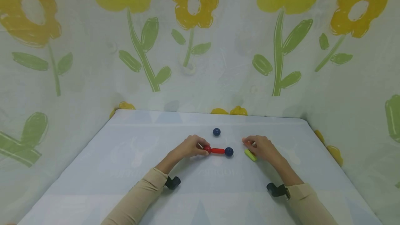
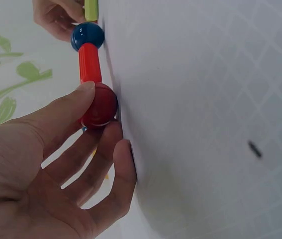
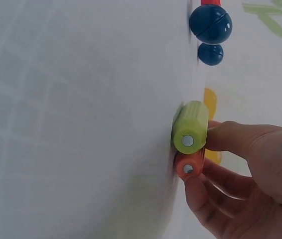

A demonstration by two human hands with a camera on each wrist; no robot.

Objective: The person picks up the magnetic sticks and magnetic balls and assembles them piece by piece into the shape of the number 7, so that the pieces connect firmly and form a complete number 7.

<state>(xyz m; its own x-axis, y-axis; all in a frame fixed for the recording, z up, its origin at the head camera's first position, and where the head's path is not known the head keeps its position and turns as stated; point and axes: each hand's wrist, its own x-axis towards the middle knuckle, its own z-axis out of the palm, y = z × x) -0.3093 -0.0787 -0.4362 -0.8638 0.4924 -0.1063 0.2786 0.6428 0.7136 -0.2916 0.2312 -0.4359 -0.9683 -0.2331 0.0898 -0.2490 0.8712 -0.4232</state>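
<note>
My left hand [image 1: 191,146] pinches a red ball [image 2: 101,105] between thumb and fingers. One end of a red magnetic rod [image 1: 217,151] meets that ball, and a dark blue ball [image 1: 229,151] sits at the other end. To the right, my right hand [image 1: 263,147] holds an orange magnetic rod [image 3: 190,162], mostly hidden by the fingers. A yellow-green magnetic rod [image 1: 250,155] lies on the table close by that hand; the right wrist view shows its round silver end in front of the orange one.
A second dark blue ball [image 1: 216,132] lies farther back on the white table [image 1: 125,169]. Behind and at the sides hangs a flower-printed curtain [image 1: 225,61]. Dark devices [image 1: 276,190] are worn at both wrists.
</note>
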